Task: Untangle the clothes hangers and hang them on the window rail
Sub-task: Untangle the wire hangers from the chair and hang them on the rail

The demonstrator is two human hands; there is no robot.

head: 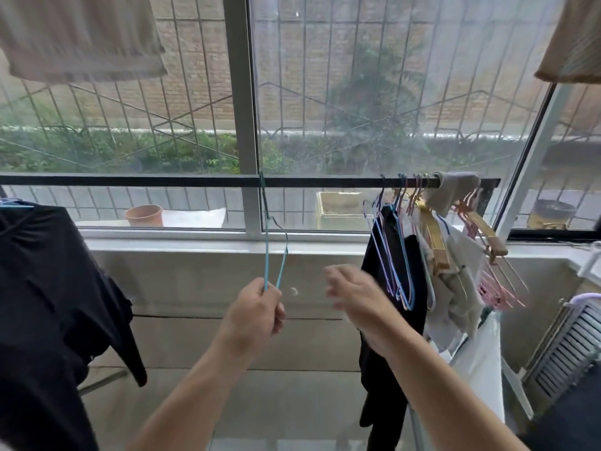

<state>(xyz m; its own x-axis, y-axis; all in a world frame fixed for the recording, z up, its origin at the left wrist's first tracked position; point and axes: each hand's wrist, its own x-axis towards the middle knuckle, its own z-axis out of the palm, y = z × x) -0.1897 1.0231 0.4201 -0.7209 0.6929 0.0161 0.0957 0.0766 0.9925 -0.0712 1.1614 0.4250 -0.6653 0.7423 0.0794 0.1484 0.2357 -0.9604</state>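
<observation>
On the window rail (195, 182) hangs a thin blue wire hanger (267, 249), its bottom corner pinched by the left hand (257, 312); the blurred right hand (353, 297) is loose, holding nothing.

Dark window rail (195, 182) running nine to three o'clock, one blue wire hanger (267, 242) hooked mid-rail, bunch of hangers (422, 242) crowded at three o'clock end, grey cloth (455, 188) draped there

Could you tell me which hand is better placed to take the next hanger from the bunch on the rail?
Probably the right hand: it is free beside the bunched hangers, while the left hand grips the blue hanger.
</observation>
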